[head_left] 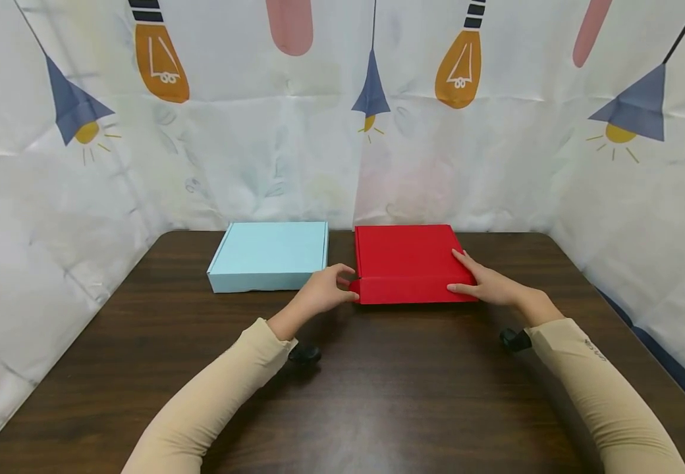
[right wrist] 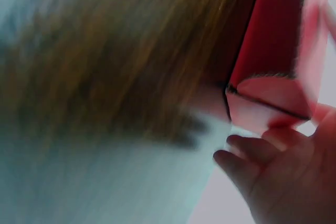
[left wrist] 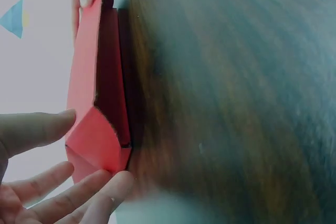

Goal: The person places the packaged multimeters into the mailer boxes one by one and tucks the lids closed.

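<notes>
A red cardboard box lies flat near the back of the table. Along its front runs a flap, and the left wrist view shows a dark gap under that red flap. My left hand is at the box's front left corner, thumb and fingers spread to either side of a small side tab. At the right end, my right hand touches the box with its thumb against the front and its fingers along the right edge. In the right wrist view, a folded corner sits above the fingers.
A light blue box lies to the left of the red one, near my left hand. Behind both hangs a white patterned curtain. Dark wood tabletop stretches in front. A black camera mount hangs below the left cuff.
</notes>
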A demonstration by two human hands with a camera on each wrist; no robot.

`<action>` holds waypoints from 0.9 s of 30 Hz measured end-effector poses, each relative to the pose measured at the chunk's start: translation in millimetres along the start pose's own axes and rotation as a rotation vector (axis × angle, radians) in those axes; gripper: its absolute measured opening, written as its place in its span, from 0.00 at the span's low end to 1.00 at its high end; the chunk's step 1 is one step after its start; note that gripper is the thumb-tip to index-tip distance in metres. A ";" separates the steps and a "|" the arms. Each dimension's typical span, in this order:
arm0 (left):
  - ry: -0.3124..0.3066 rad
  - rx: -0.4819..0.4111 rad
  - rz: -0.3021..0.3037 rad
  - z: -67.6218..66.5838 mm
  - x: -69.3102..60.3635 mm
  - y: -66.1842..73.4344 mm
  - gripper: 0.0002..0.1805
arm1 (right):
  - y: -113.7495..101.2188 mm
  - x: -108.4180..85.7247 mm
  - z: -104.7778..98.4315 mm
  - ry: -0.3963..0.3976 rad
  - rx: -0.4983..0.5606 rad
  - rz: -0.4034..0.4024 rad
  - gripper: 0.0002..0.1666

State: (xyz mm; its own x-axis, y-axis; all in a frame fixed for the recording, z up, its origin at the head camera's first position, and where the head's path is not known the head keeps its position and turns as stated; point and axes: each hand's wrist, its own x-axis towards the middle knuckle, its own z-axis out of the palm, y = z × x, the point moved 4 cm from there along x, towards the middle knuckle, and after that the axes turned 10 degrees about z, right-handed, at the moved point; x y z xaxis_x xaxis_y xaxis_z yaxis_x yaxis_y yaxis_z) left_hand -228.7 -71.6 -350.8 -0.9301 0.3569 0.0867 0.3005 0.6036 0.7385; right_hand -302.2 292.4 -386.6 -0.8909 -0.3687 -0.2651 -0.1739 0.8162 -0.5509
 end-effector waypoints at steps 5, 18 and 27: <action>-0.041 -0.008 0.009 6.6 3.0 -0.4 0.36 | -21.1 -16.7 -2.8 -0.051 0.063 -0.040 0.68; -0.026 0.012 0.040 13.8 0.0 2.2 0.40 | -32.7 -20.2 -0.3 -0.093 0.057 -0.010 0.70; -0.040 -0.023 0.026 15.5 5.0 1.0 0.46 | -33.0 -21.2 -5.0 -0.086 0.047 -0.011 0.70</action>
State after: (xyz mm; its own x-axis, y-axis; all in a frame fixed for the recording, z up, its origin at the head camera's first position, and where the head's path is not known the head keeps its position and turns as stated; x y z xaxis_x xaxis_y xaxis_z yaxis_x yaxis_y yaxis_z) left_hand -229.7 -58.1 -359.9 -0.9130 0.4002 0.0796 0.3186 0.5773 0.7518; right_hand -279.7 275.5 -358.9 -0.8496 -0.4158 -0.3245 -0.1614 0.7907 -0.5905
